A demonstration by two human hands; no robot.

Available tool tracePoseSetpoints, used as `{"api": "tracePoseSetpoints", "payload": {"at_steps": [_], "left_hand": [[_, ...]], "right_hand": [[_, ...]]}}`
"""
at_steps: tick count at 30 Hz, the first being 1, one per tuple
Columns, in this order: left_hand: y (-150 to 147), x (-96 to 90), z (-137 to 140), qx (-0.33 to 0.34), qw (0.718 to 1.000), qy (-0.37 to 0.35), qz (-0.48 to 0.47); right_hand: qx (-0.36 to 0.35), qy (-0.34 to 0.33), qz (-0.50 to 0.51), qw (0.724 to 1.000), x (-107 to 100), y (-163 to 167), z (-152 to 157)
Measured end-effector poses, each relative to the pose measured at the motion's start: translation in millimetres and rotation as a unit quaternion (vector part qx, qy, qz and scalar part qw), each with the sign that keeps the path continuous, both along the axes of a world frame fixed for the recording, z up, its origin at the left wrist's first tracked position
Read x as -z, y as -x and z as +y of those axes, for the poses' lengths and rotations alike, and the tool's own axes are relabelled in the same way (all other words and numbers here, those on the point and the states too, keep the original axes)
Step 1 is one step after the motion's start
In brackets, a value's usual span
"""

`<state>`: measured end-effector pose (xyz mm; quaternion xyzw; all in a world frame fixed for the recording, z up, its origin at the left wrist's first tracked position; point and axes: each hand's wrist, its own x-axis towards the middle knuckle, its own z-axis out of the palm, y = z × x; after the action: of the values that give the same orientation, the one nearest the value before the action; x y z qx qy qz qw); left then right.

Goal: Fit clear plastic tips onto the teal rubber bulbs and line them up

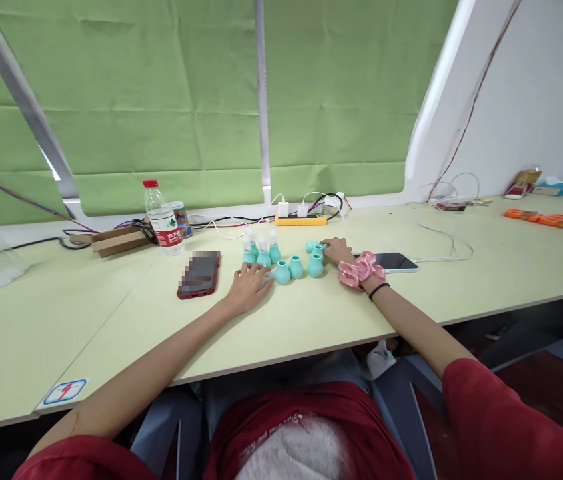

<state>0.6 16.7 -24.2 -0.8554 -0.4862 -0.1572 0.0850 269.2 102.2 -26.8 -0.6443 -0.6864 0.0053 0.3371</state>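
Note:
My left hand (248, 288) lies low on the table with its fingers stretched and apart. A small clear nozzle (266, 275) shows beside its thumb and forefinger. Just beyond the fingertips, several teal squeeze bulbs with clear nozzles (262, 256) stand upright in a cluster. Open-topped teal bulbs (296, 267) without nozzles stand between my hands. My right hand (340, 251), with a pink scrunchie (361, 269) at the wrist, reaches its extended fingers to another teal bulb (317, 252). The fingertips seem to touch it; the far side of that hand is hidden.
A phone in a red case (200, 275) lies left of my left hand. Another phone (395, 262) rests by my right wrist. Behind stand a water bottle (163, 223), a can (181, 220) and a yellow power strip (301, 220) with cables. Orange items (548, 219) lie far right.

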Motion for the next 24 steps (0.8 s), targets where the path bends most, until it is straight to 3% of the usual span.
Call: {"api": "tracePoseSetpoints", "payload": {"at_steps": [5,8,12,14,15,17,20,24], "left_hand": [[-0.5,0.0,-0.5,-0.012,1.000,0.003,0.003],[-1.5,-1.2,-1.2,-0.022,1.000,0.004,-0.010],[-0.5,-5.1,-1.5,-0.013,0.997,-0.029,-0.074],[0.8,-8.6,-2.2,0.010,0.991,-0.054,-0.119],[1.5,-10.7,-3.0,0.026,0.987,-0.065,-0.143],[2.3,-15.1,-5.9,0.067,0.976,-0.079,-0.192],[1.5,-20.8,-12.7,0.123,0.955,-0.086,-0.254],[-2.3,-23.8,-19.8,0.171,0.936,-0.053,-0.303]], "right_hand": [[0.046,0.025,0.003,0.999,0.8,0.2,7.6],[0.070,-0.069,0.052,0.994,-5.7,1.6,6.1],[0.010,-0.233,0.167,0.958,-25.9,13.0,-11.8],[-0.021,-0.252,0.180,0.950,-36.5,25.2,-29.0],[-0.076,-0.249,0.216,0.941,-40.7,32.7,-38.6],[-0.199,-0.198,0.300,0.912,-45.4,48.7,-56.8],[-0.371,-0.044,0.386,0.844,-43.7,68.9,-75.1],[-0.457,0.125,0.444,0.761,-35.7,79.4,-79.7]]}}
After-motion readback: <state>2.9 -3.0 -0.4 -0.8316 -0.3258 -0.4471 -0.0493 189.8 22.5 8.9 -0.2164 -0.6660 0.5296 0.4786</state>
